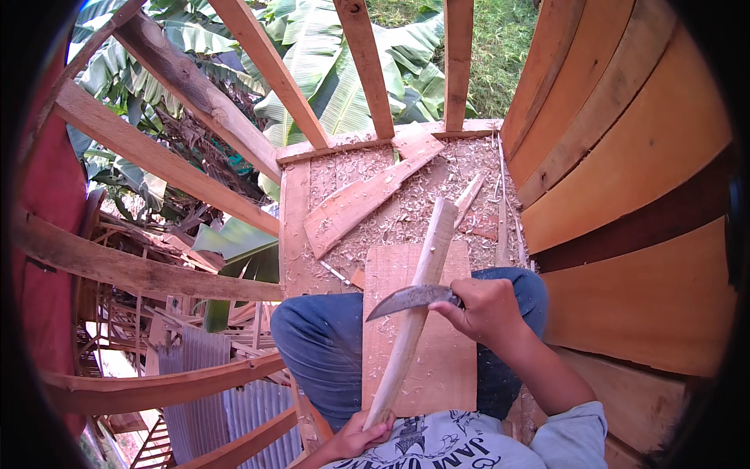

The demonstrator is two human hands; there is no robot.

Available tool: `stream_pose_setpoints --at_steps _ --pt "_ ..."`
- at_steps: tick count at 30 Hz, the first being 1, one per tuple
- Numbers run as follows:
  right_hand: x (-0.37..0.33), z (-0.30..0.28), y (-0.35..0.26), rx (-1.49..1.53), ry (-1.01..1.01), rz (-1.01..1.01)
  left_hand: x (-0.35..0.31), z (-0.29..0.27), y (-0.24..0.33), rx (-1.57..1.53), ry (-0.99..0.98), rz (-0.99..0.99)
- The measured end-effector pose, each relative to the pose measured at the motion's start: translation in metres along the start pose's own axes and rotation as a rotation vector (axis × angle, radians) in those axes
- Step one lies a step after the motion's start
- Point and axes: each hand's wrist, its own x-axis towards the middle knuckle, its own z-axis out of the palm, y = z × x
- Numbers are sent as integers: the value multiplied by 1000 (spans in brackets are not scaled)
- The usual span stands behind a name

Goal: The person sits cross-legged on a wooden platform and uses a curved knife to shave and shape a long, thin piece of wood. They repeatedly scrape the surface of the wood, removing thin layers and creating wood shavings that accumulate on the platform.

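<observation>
A long pale wooden stick (409,336) slants up and away from my body, across a flat board (449,363) that lies over my lap. Its near end is gripped by my left hand (364,434), close to my shirt. My right hand (488,311) is closed around the handle of a curved knife (406,301); the fingers hide most of that handle. The dark blade points left and crosses over the middle of the stick, seemingly touching it. Small shavings dot the lap board.
Wood shavings (367,168) cover the floor ahead, where a paddle-shaped board (367,199) and a narrow offcut (469,197) lie. Wooden rails (156,270) fence the left and far sides, with banana leaves beyond. A plank wall (633,180) rises at the right. Corrugated sheets (195,383) show below left.
</observation>
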Motion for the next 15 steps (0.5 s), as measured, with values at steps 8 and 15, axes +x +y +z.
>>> stream_pose_setpoints --at_steps 8,15 --pt "7 7 25 -110 57 -27 3 3 2 36 7 34" --pt "-3 8 3 -60 -11 -112 3 3 2 84 4 44"
